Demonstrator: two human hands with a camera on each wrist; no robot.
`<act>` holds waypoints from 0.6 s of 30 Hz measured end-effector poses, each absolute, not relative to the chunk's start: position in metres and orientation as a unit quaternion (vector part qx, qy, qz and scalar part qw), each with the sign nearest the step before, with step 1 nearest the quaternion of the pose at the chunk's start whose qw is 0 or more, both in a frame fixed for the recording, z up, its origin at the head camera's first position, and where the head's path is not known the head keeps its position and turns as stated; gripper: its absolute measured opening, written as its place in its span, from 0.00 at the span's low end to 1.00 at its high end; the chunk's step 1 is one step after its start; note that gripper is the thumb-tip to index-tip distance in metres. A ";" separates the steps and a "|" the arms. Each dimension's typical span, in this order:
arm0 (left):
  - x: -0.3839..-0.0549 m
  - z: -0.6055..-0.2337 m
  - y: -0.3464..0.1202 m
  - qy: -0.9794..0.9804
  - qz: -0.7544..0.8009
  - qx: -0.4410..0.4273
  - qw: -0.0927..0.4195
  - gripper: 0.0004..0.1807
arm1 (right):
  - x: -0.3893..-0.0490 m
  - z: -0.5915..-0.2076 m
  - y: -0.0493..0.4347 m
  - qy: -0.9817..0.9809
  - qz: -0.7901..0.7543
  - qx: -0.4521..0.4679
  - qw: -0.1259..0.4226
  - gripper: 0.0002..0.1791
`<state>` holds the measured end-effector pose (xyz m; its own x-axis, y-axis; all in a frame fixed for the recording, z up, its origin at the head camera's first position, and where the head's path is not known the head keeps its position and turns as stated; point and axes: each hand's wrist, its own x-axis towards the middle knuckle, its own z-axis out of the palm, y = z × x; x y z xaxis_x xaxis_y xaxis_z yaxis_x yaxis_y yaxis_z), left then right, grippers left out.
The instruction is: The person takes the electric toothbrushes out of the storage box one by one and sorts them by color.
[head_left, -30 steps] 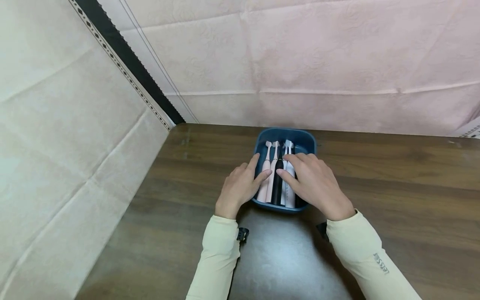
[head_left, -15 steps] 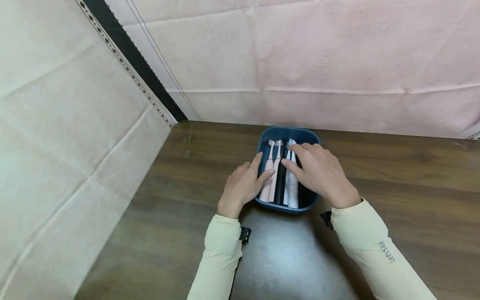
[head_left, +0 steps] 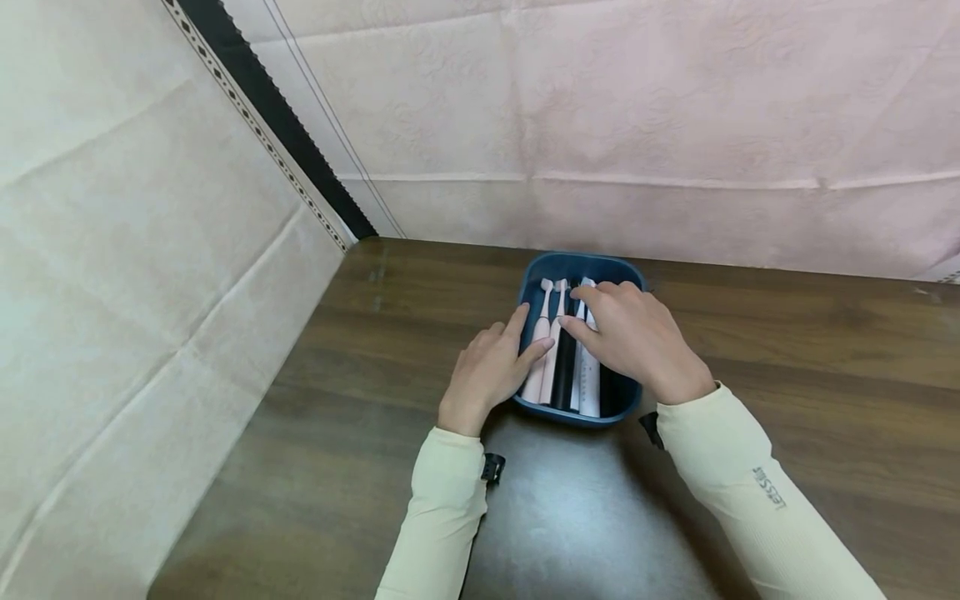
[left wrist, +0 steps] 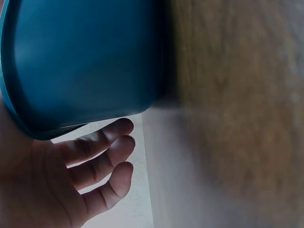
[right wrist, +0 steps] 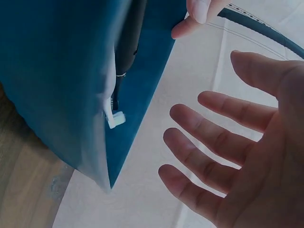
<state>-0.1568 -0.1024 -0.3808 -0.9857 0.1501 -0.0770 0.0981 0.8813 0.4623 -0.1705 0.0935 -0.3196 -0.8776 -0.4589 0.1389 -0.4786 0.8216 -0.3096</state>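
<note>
A blue plastic bin (head_left: pixel 581 421) holds several electric toothbrushes lying side by side. From the left come two pink toothbrushes (head_left: pixel 536 367), a black toothbrush (head_left: pixel 564 371) and white toothbrushes (head_left: pixel 590 387). At the bin's left side, my left hand (head_left: pixel 487 367) holds the rim, its thumb reaching over inside. The left wrist view has the loosely bent fingers (left wrist: pixel 102 166) beside the outer wall. My right hand (head_left: pixel 637 333) hovers over the bin's right side and hides some brush heads. Its fingers are spread with nothing held, as the right wrist view makes plain.
The bin stands near the back edge of a brown wooden table (head_left: pixel 787 375), just before a pale cloth wall (head_left: pixel 660 125). Another cloth wall (head_left: pixel 150 292) rises along the left edge. A dark shiny patch (head_left: pixel 577 517) lies between the forearms.
My right hand has lifted from low over the toothbrushes toward the bin's far right part. The left hand keeps its place at the rim. The head view has shifted slightly.
</note>
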 end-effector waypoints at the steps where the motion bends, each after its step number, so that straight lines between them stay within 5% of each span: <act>1: -0.157 -0.381 -0.102 0.968 0.236 0.065 0.055 0.42 | -0.171 -0.319 0.093 -0.954 0.168 0.247 0.027 0.26; 18: -0.154 -0.377 -0.096 0.969 0.231 0.063 0.056 0.41 | -0.180 -0.331 0.103 -0.970 0.106 0.216 -0.019 0.27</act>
